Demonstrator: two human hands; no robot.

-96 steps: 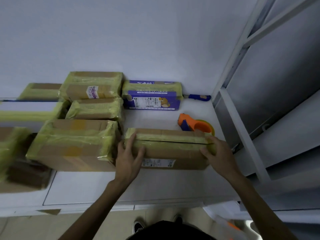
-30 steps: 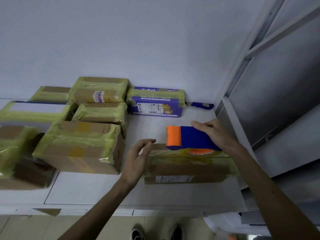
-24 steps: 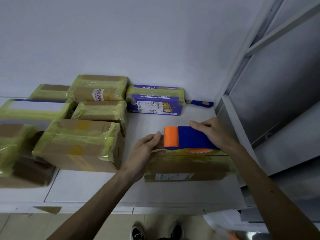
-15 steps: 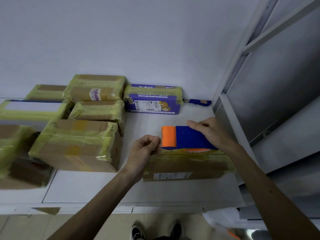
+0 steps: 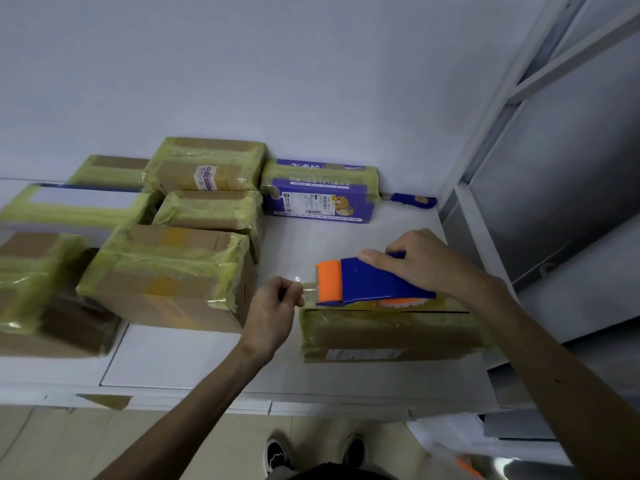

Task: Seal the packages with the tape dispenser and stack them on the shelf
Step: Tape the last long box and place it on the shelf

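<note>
My right hand (image 5: 424,266) grips the blue-and-orange tape dispenser (image 5: 363,282) atop the cardboard package (image 5: 391,332); my left hand (image 5: 275,304), just left of that package, pinches the tape end (image 5: 309,289). The package's front label (image 5: 363,355) is unreadable.

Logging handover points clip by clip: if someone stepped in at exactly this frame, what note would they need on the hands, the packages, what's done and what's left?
Left hand: pinches the tape end drawn from the dispenser.
Right hand: grips the tape dispenser, which sits on the brown box at the table's right.
Done: several packages wrapped in yellowish tape lie at left, such as the large box.
Left: the brown box's top seam shows as a dark slit; tape it, then stack packages on the shelf unit at right.
</note>
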